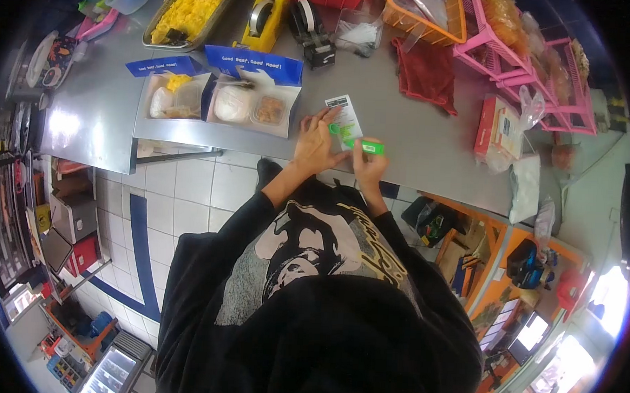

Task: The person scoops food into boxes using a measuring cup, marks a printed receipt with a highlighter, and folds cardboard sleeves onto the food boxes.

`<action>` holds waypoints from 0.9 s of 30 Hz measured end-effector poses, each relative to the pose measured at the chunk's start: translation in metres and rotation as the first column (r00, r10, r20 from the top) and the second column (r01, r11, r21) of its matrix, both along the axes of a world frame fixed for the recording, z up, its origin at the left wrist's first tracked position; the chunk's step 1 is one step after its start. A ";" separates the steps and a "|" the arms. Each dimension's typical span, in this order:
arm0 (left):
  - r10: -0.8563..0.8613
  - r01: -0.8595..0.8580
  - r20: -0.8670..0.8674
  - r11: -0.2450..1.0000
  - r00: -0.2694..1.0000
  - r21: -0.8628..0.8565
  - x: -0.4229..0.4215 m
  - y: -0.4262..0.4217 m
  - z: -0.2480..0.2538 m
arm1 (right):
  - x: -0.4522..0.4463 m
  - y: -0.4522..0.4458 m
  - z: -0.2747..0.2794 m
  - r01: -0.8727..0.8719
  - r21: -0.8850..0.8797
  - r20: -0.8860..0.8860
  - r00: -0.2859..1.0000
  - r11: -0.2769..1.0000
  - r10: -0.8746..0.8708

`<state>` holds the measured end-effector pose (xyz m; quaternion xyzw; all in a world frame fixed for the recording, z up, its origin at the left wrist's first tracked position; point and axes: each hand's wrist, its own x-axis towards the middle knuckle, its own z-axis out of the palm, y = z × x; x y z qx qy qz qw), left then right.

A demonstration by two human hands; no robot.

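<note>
A steel worktop (pixel 409 137) runs across the top of a tiled room, 12 o'clock being away from the wearer. Leftmost, toward 10 o'clock, a tray (pixel 154 36) of yellow food sits behind a small box (pixel 174 113) and a larger box (pixel 217 125); both open lids read "Good Beef, Good Mood!" in white on blue. Next comes the left hand (pixel 316 144), laid over the slip's left edge, a green cap (pixel 334 128) at its fingers; whether they pinch it I cannot tell. The slip (pixel 348 116) lies on the worktop with its long axis from 11 to 5 o'clock, bearing green marks and print too small to read. The right hand (pixel 367 169) has its fingers closed around a green marker (pixel 368 147), its length roughly 9 to 3 o'clock, near end of the slip at 9; its white label is illegible. From those fingers the slip lies toward 11 o'clock, just beside both hands. Farther right, a red cloth (pixel 425 78) lies toward 1 o'clock, then a red-and-white carton (pixel 497 131) whose lettering I cannot read.
</note>
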<state>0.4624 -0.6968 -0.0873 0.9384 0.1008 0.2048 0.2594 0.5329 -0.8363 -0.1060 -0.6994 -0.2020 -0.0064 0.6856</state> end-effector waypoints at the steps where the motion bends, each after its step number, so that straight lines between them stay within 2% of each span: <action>1: 0.001 -0.001 -0.009 1.000 1.000 0.009 0.000 -0.001 0.000 | 0.001 -0.002 0.000 0.013 -0.083 0.062 0.998 0.996 -0.008; 2: 0.000 0.000 -0.009 1.000 1.000 0.008 0.000 -0.001 0.000 | 0.002 -0.003 0.000 0.032 -0.164 0.125 0.992 0.986 -0.011; 3: -0.002 0.002 -0.006 1.000 1.000 -0.003 0.000 -0.001 0.000 | 0.003 -0.002 0.002 0.032 -0.164 0.125 0.992 0.986 -0.011; 5: -0.003 0.003 -0.003 1.000 1.000 -0.013 0.000 -0.001 0.000 | 0.002 0.001 0.004 0.148 -0.026 -0.029 0.988 0.989 -0.149; 6: -0.006 0.006 0.016 1.000 1.000 -0.007 0.000 -0.001 0.000 | 0.001 0.001 0.004 0.149 -0.026 -0.029 0.988 0.988 -0.150; 8: -0.009 0.009 0.038 1.000 0.999 0.001 0.001 0.000 -0.002 | 0.001 0.001 0.003 0.058 -0.020 0.095 0.994 0.998 -0.056; 12: -0.011 0.011 -0.009 1.000 1.000 0.022 0.000 0.000 -0.001 | 0.002 -0.002 -0.008 -0.008 -0.062 0.104 0.994 0.998 0.015; 14: -0.007 0.007 -0.001 1.000 1.000 0.010 0.000 0.001 -0.001 | 0.005 -0.003 -0.008 0.226 -0.071 -0.001 0.974 0.972 -0.226; 15: -0.012 0.012 0.000 1.000 1.000 0.011 -0.001 0.001 -0.002 | 0.007 -0.007 -0.014 0.224 -0.070 -0.001 0.974 0.972 -0.224; 17: -0.016 0.016 0.005 1.000 1.000 0.014 -0.001 0.001 -0.003 | 0.009 -0.013 -0.024 0.133 -0.046 -0.167 0.976 0.990 -0.139; 18: -0.021 0.021 0.011 1.000 1.000 0.013 -0.001 0.001 -0.003 | 0.009 -0.009 -0.017 0.129 -0.043 -0.164 0.977 0.991 -0.134; 20: -0.022 0.022 0.013 1.000 1.000 0.009 -0.002 0.003 -0.003 | 0.003 0.004 0.011 0.076 0.207 -0.232 0.972 0.975 -0.026; 21: -0.024 0.023 0.001 1.000 1.000 0.014 -0.002 0.002 -0.003 | 0.001 0.010 0.019 0.079 0.204 -0.236 0.971 0.976 -0.030; 23: -0.030 0.030 -0.007 0.999 1.000 0.021 -0.001 0.001 -0.003 | 0.003 0.022 0.029 -0.058 0.143 -0.074 0.995 0.988 0.069; 24: -0.043 0.044 -0.032 0.998 0.999 0.034 -0.002 0.002 -0.002 | 0.004 0.023 0.031 -0.059 0.146 -0.072 0.995 0.988 0.070; 26: -0.042 0.045 -0.059 0.998 0.997 0.053 -0.003 0.006 -0.002 | 0.004 0.031 0.034 -0.170 -0.055 0.068 0.982 0.984 0.174; 27: -0.047 0.049 -0.030 0.997 0.998 0.054 -0.003 0.006 -0.003 | 0.004 0.036 0.035 -0.184 -0.050 0.067 0.980 0.982 0.187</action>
